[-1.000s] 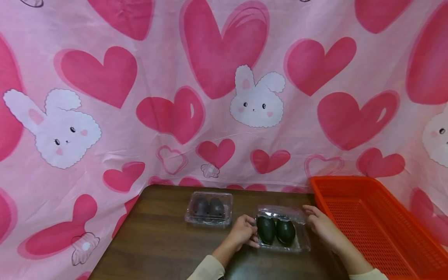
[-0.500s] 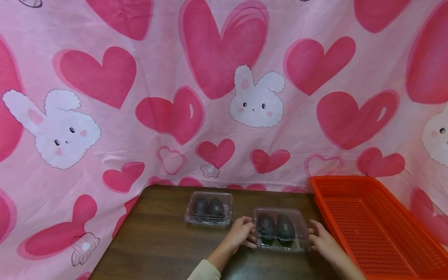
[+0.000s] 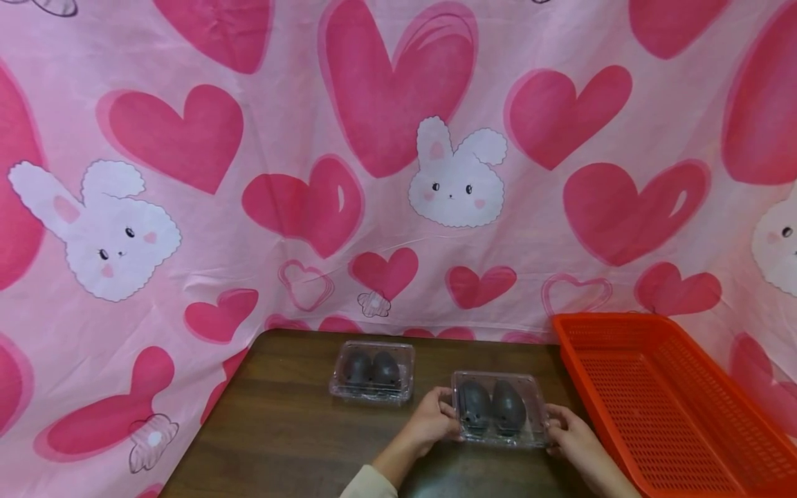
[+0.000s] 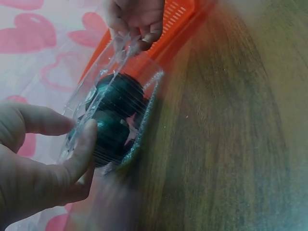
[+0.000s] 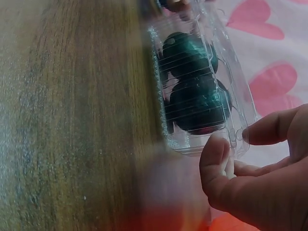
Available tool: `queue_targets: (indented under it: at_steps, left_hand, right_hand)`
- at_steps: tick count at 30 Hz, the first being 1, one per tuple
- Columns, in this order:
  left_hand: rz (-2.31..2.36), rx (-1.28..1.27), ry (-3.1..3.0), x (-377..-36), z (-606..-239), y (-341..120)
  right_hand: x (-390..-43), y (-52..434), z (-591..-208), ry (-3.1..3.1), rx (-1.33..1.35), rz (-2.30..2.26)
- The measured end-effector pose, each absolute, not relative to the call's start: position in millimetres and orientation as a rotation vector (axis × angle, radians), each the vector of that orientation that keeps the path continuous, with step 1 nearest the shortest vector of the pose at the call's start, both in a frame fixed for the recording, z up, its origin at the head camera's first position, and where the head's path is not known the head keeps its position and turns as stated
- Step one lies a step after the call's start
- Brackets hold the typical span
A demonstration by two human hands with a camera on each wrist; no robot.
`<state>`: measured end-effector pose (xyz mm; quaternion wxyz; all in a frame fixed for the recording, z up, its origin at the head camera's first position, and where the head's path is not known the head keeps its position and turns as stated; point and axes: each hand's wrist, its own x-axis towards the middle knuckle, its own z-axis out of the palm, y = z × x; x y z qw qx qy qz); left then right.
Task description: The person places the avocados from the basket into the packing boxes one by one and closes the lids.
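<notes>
A clear plastic clamshell container (image 3: pixel 532 408) with two dark green avocados (image 3: pixel 509 407) inside lies before me on the right part of the table, its lid down over them. My left hand (image 3: pixel 429 422) pinches its left edge, thumb and forefinger on the rim in the left wrist view. At the opposite end, my right hand (image 3: pixel 575 439) grips the right edge, with thumb and fingers (image 5: pixel 214 154) at the rim's corner. Both avocados (image 4: pixel 113 96) show through the ribbed plastic wall. Whether the container touches the table or is slightly raised, I cannot tell.
A second clear clamshell (image 3: pixel 403 360) holding two dark avocados stands farther back to the left. An orange slotted plastic basket (image 3: pixel 679 408) sits at the right, beside my right hand. Brown wood-grain table (image 3: pixel 280 429) extends to the left; a pink heart-and-bunny cloth (image 3: pixel 373 207) hangs behind.
The lid, raised a second ago with the avocados uncovered, has come down over them. My right hand has moved from the upper right corner down to the container's right edge.
</notes>
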<state>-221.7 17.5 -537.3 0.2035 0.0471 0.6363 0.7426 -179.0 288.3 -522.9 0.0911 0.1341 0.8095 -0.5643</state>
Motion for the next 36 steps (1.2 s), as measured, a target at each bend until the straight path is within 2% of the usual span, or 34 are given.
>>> queue_targets:
  at_steps: [15,25,36]
  left_hand:
    - [2.044,0.157,1.847,-220.3,-536.4,20.4]
    - [2.030,0.170,1.876,-221.0,-534.7,18.7]
    - [1.895,0.269,2.192,-229.2,-527.5,16.1]
  right_hand:
    - [-180.9,289.9,-524.3,2.301,0.463,-1.715]
    - [-178.9,285.9,-523.5,2.318,0.414,-1.782]
    - [-192.4,279.8,-522.0,2.323,0.403,-1.799]
